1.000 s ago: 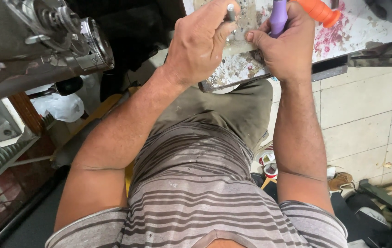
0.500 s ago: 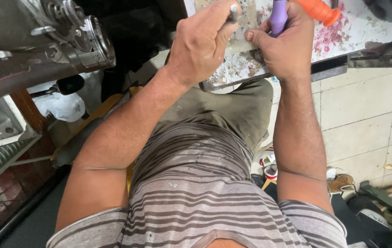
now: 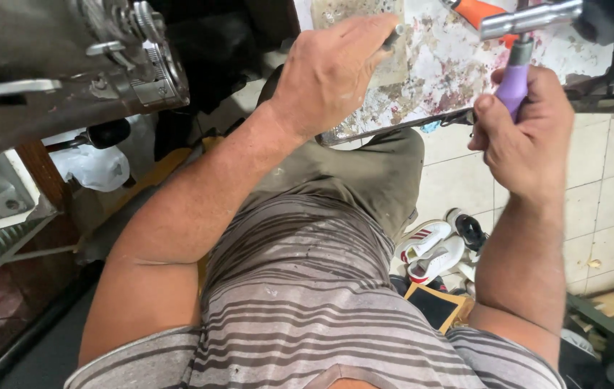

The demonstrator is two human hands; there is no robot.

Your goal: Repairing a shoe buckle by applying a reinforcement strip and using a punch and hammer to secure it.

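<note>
My right hand (image 3: 526, 137) grips the purple handle of a hammer (image 3: 517, 65), whose metal head is raised near the top edge of the view. My left hand (image 3: 328, 68) is closed around a thin dark metal rod (image 3: 393, 36), a punch or chisel, held against a pale sheet (image 3: 364, 14) on a stained white board (image 3: 458, 65). An orange-handled tool (image 3: 483, 11) lies on that board beside the hammer head. The rod's tip is hidden by my fingers.
A grey metal machine (image 3: 69, 65) with gears juts in at upper left. Below are a white tiled floor (image 3: 609, 194), white shoes (image 3: 433, 248), a white bag (image 3: 95, 166) and a metal frame (image 3: 5, 252) on the left.
My right hand has drawn back to the right with the hammer, away from my left hand. The view has dropped slightly; my left hand still holds the rod on the board.
</note>
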